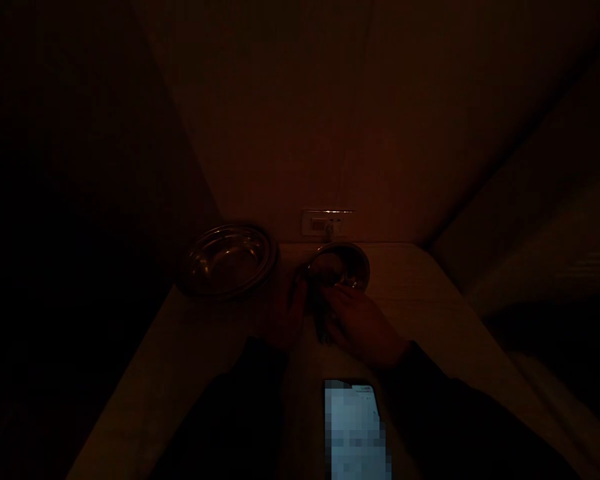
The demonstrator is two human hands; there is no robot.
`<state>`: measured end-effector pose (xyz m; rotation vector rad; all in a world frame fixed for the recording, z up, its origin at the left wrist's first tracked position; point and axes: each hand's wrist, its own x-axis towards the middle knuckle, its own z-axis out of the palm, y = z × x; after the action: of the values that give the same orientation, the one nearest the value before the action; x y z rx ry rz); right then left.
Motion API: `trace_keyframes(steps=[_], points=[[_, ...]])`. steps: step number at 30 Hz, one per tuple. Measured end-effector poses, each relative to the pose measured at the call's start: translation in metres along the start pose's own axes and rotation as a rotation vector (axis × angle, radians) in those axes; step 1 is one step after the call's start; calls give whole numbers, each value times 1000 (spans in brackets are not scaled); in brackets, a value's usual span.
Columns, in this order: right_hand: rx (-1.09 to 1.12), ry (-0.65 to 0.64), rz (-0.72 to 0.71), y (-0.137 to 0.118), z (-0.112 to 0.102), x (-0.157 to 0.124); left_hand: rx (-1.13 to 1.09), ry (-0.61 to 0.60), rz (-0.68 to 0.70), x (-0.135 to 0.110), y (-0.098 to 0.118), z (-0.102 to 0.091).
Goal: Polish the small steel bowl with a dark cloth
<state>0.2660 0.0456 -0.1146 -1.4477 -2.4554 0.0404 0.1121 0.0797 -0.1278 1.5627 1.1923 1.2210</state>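
In the dim light, a round metal bowl (363, 267) stands near the back of the table, with something pale and shiny inside that I cannot make out. My right hand (363, 327) is at the near rim, its fingers curled round a dark thing (323, 323) too dim to name. Close by on the left, my left hand (285, 317) reaches forward to the bowl's near left side. Darkness hides most of its fingers, so its grip cannot be read.
A wide, shallow metal basin (230, 260) sits at the table's back left. A lit phone (357, 433) lies between my forearms on the pale table (425, 293). A wall socket (320, 225) with a plug is behind the bowl. Walls rise at the back and right.
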Motion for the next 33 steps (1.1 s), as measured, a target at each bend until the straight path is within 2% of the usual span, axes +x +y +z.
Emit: trace_keyframes(steps=[3, 8, 11, 15, 20, 23, 29, 31, 33], points=[[31, 11, -11, -4, 0, 4, 20, -21, -29, 1, 2, 0], [121, 38, -61, -17, -1, 13, 45, 18, -105, 1, 6, -3], [39, 9, -89, -21, -3, 14, 70, 84, -74, 1, 5, -4], [-122, -96, -133, -13, -15, 9, 130, 179, -40, 0, 0, -5], [-230, -174, -225, 1, -33, 1, 183, 168, -60, 0, 0, -4], [-132, -174, -220, -1, -32, 2, 180, 159, -106, 2, 3, -4], [216, -47, -209, -21, -14, 13, 157, 194, -115, 2, 8, -8], [168, -55, -210, -21, -13, 11, 181, 205, -90, 2, 7, -8], [27, -101, -222, -16, -17, 5, 209, 209, -37, 1, 5, -8]])
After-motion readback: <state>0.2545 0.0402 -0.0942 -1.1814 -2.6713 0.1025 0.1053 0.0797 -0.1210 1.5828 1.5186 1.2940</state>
